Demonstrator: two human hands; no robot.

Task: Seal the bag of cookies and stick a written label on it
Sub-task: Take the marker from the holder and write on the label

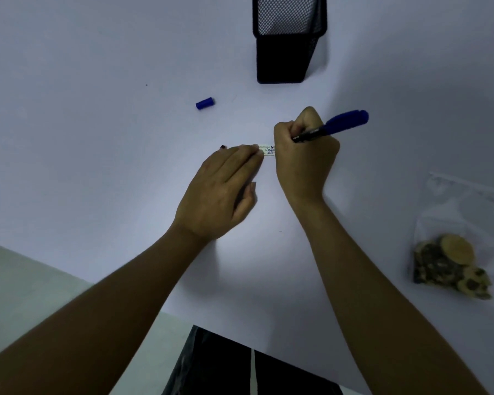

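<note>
A small white label (pixel 268 150) lies on the white table (pixel 97 138), with handwritten dates showing between my hands. My left hand (pixel 221 192) lies flat, its straight fingertips pressing the label's left end. My right hand (pixel 304 155) grips a blue marker (pixel 337 124), its tip hidden behind the hand at the label's right part. The marker's blue cap (pixel 205 103) lies apart, up and to the left. A clear zip bag of cookies (pixel 454 252) lies at the right, away from both hands.
A black mesh pen holder (pixel 287 41) stands at the back, beyond the label. The table's near edge runs diagonally at the lower left, with pale floor (pixel 26 280) beyond it. My dark trousers show at the bottom centre.
</note>
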